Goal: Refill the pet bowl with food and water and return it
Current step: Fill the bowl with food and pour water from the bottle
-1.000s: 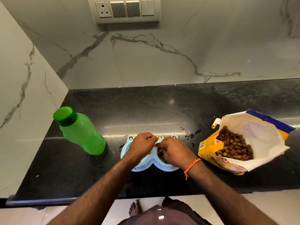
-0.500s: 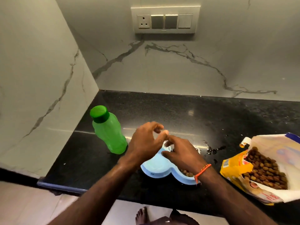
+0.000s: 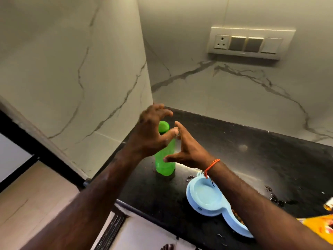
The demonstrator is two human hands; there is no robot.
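Green bottle [image 3: 165, 156] upright near the corner of the black counter [image 3: 252, 159], capped, just behind both hands, no grip on it visible. Left hand [image 3: 150, 136] raised in front of the cap, fingers spread and loosely curved. Right hand [image 3: 187, 150] beside it, fingers straight, thumb out. Blue double pet bowl [image 3: 205, 197] at the counter's front edge, under the right forearm; near well without kibble, brown kibble in the far one.

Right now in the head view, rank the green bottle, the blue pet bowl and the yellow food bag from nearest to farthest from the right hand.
1. Green bottle: just left of and behind the right hand.
2. Blue pet bowl: on the counter, below the wrist.
3. Yellow food bag: far right, at the frame edge.
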